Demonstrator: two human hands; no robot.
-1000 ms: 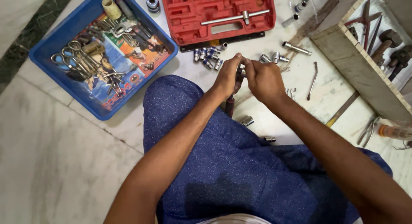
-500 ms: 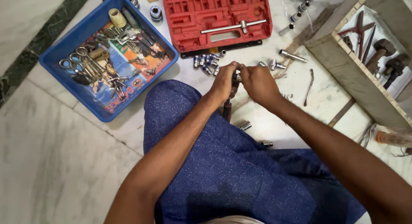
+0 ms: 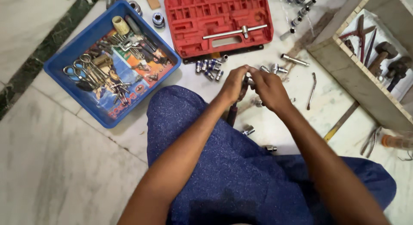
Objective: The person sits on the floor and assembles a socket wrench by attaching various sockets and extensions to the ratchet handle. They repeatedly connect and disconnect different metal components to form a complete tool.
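Both hands meet above the pale marble floor (image 3: 56,164), just in front of the raised knee in blue cloth; the left hand (image 3: 233,84) is curled shut round the upper part of a dark-handled ratchet tool (image 3: 234,108), whose grip hangs down past the wrist, and the right hand (image 3: 269,88) is closed at the tool's head, fingertips pinching something small there, though what it is I cannot tell. As I judge it, the work goes best with the left hand holding the handle dead steady while the right seats the piece squarely at the head, not canted; loose sockets (image 3: 208,66) lie near, within easy reach.

Of the containers, the wooden box (image 3: 344,74) at the right is the largest; it holds hammers, pliers and other long tools. Next, the blue plastic tray (image 3: 69,96) at the left; scissors, keys, a roll of tape and mixed small metalware lie on a printed sheet inside it. Then the red moulded case (image 3: 217,24), open flat beyond the hands; its recesses are mostly bare, with one sliding T-bar (image 3: 234,32) lying across it.
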